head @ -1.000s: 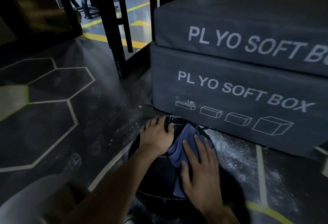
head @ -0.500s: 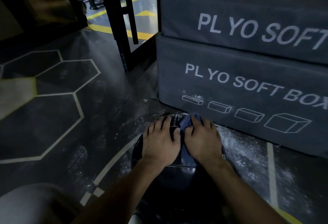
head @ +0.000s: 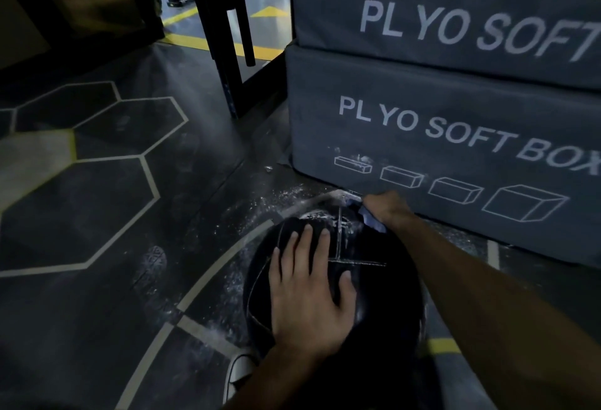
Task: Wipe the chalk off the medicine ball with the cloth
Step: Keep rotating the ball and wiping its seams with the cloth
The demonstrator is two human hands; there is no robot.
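The floor [head: 107,214] is the biggest thing in view, dark rubber marked with pale hexagon outlines toward nine o'clock and a curved pale line sweeping from six o'clock up to the centre. Toward two o'clock stand two stacked grey plyo boxes [head: 455,136], each lettered "PL YO SOFT", the lower one also printed with four box outlines. At twelve o'clock black rack posts [head: 224,29] rise from the floor beside yellow floor lines.

The medicine ball [head: 374,289], black with pale stitched seams, sits on the floor just below centre, close against the foot of the lower box. White chalk [head: 328,217] dusts its far top edge and is scattered over the floor around it, mostly toward eleven o'clock.

The left hand [head: 309,295] lies flat on the ball's near upper face, fingers straight and spread, pressing it and gripping nothing. The right hand [head: 385,208] reaches across to the ball's far edge at one o'clock, its fingers curled around the blue cloth [head: 369,219], which is bunched under it against the ball. The toe of a white shoe [head: 239,372] shows at six o'clock, just beside the ball.
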